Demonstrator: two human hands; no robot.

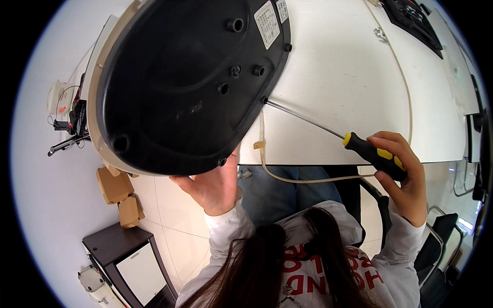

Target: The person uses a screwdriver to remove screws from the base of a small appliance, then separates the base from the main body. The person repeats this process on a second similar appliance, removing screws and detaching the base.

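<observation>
A large appliance with a black plastic underside and a beige rim is tilted up at the upper left. Round screw holes and white labels dot the underside. My left hand holds its lower edge, the fingers partly hidden behind it. A screwdriver with a black and yellow handle is gripped in my right hand. Its long shaft points up and left, and its tip meets a hole at the underside's right edge. A beige cord with a small yellow tag runs below the shaft toward my right hand.
Small screws lie in a heap on the white table. A black tray-like object sits at the far right. On the floor to the left are cardboard boxes and a dark cabinet; a chair stands at right.
</observation>
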